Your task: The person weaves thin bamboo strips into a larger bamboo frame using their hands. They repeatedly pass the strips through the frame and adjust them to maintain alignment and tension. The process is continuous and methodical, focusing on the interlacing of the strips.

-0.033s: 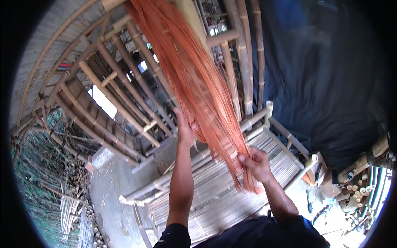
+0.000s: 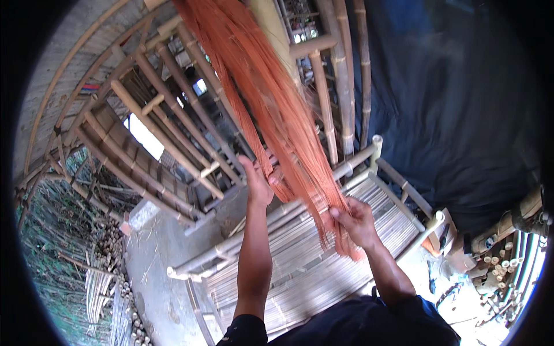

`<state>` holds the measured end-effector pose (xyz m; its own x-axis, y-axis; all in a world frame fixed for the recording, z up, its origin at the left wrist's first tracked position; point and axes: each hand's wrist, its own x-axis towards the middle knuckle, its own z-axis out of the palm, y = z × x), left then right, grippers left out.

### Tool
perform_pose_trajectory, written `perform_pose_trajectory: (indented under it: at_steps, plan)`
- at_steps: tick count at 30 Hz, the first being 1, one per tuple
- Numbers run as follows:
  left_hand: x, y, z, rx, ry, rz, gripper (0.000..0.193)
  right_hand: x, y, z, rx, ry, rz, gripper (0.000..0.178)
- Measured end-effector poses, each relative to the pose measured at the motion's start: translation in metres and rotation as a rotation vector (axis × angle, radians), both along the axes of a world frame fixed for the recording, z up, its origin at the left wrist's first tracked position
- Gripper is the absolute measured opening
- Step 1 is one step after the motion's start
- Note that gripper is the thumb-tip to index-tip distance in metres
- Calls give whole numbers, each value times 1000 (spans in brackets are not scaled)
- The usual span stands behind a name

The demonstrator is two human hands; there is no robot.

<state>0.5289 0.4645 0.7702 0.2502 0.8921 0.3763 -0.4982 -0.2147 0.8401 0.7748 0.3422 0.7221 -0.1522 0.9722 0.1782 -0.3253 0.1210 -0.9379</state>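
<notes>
A long bundle of orange netting (image 2: pixel 283 109) hangs from the upper edge, slanting down to the right, its strands loosely spread. My left hand (image 2: pixel 259 183) is at its left side, thumb stretched up and apart, with the fingers curled round a left strand and partly hidden by it. Lower down, my right hand (image 2: pixel 356 222) pinches the netting's right edge between thumb and fingers. The loose lower end of the netting dangles beside the right hand, above a bamboo bench (image 2: pixel 288 277). Where the netting is fixed at the top is out of view.
Bamboo rails (image 2: pixel 167 109) form a slatted wall ahead and left. A dark sheet (image 2: pixel 450 109) hangs at the right. Cut bamboo pieces (image 2: pixel 502 268) are stacked at the lower right, and leafy brush (image 2: pixel 63 248) with poles lies at the left. The ground (image 2: pixel 156 277) is grey.
The netting's lower strands have shifted and swung, with a left strand now standing apart from the bundle. My right hand has moved slightly up and left; my left hand has lowered a little.
</notes>
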Motion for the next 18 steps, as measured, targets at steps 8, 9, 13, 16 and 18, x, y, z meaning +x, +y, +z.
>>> perform_pose_trajectory:
  at_steps: [8,9,13,16,18]
  plan:
    - [5,-127,21,-65,397,278,61,-60,-24,6,122,186,114,23]
    - [5,-130,18,-75,347,285,60,-62,-28,12,71,240,144,19]
    - [6,-145,8,34,429,210,55,-67,-35,9,190,179,151,13]
    - [18,-149,1,75,430,256,41,-64,-34,3,181,129,84,14]
    - [19,-147,-2,38,375,276,38,-65,-33,6,199,98,60,13]
